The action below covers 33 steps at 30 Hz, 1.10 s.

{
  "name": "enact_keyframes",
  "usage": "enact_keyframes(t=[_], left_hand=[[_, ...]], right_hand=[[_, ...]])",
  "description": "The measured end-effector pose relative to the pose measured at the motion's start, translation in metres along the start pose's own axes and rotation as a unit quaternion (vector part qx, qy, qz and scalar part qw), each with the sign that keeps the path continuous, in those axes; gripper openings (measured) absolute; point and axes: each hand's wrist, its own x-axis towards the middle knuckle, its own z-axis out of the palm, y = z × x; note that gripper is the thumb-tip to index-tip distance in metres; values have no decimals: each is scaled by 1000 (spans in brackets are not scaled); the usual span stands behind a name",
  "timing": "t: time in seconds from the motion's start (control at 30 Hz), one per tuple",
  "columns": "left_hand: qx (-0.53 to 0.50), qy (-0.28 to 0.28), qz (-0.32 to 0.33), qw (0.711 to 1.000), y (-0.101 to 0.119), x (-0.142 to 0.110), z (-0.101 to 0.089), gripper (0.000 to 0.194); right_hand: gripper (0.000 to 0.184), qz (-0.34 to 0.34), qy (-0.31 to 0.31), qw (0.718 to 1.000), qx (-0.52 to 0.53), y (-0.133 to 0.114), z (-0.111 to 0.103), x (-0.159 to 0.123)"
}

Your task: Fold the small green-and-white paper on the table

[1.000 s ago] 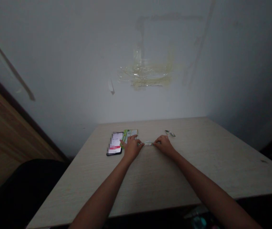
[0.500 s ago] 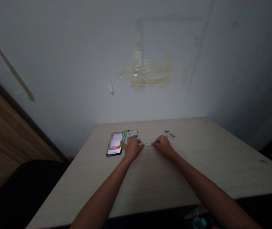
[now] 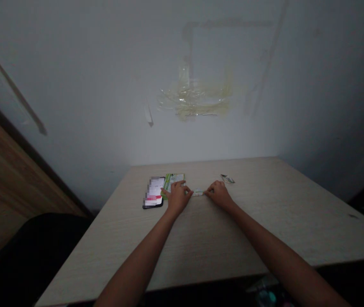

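Edges, left to right: the left edge of the table [image 3: 297,213] slants down toward the viewer beside a black object [image 3: 35,247]; the back edge meets the wall [image 3: 89,106]; the front edge crosses under the forearms; the right edge runs well out from the hands. Room: a narrow stretch of tabletop left of the phone [image 3: 154,196], another between the forearms, the broadest right of the right hand [image 3: 218,195].

Versus half a second ago: phone, green-and-white packet [image 3: 173,179], both hands and leaf-patterned scrap [image 3: 227,179] hold their places; any change in the small pale strip [image 3: 197,193] is too fine to read.

Grip: left hand [image 3: 177,199] pinches the strip's left end, thumb and fingertip nearly together, its other fingers spread over the packet; whether they press it, cannot tell. Strip lies between the hands, low over the tabletop. Right hand pinches its right end, equally narrow, fingers curled, near the scrap.
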Motion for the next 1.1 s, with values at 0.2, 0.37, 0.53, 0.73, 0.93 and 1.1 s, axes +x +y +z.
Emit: enact_keyframes(t=[0.2, 0.37, 0.53, 0.73, 0.93, 1.1], left_hand=[[-4, -2, -1, 1000, -3, 1, 2, 8], [-1, -9, -4, 1000, -2, -1, 0, 9], [10, -44, 55, 997, -1, -4, -6, 25], [9, -129, 151, 980, -1, -7, -10, 32], [10, -129, 190, 973, 3, -11, -16, 24], [22, -87, 194, 977, 6, -15, -16, 21]], right_hand=[[21, 4, -1, 1000, 8, 0, -1, 1], [19, 8, 4, 1000, 5, -1, 1, 1], [18, 7, 13, 1000, 7, 1, 3, 1], [20, -4, 17, 1000, 20, 6, 2, 0], [25, -12, 53, 998, 37, 11, 5, -1], [23, -14, 69, 991, 117, 12, 1, -2]])
